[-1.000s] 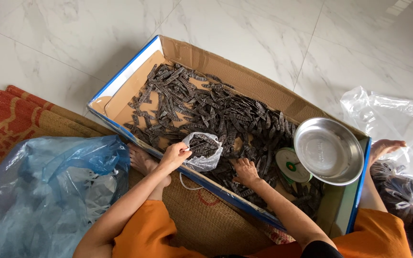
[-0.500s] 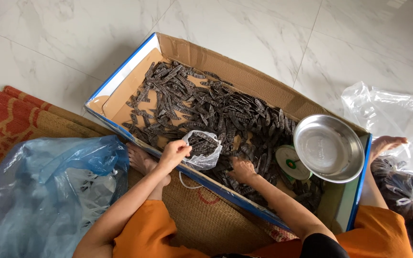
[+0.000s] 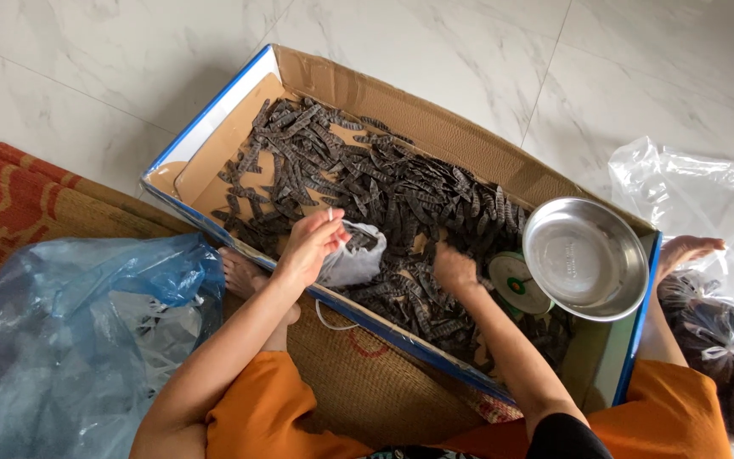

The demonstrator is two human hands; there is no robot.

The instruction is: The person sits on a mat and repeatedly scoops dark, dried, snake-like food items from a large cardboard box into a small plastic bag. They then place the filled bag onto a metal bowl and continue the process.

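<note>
The left hand (image 3: 309, 246) pinches the small clear plastic bag (image 3: 352, 259) open. Just right of it, the right hand (image 3: 454, 270) closes on dark dried pods (image 3: 367, 174), the nearer hand to them.

A small clear plastic bag (image 3: 354, 259), partly filled with dark pods, sits upright and open at the near edge of the cardboard box (image 3: 401, 110); the dark brown, flat, curved dried pods (image 3: 367, 174) lie heaped loosely across the box floor
</note>
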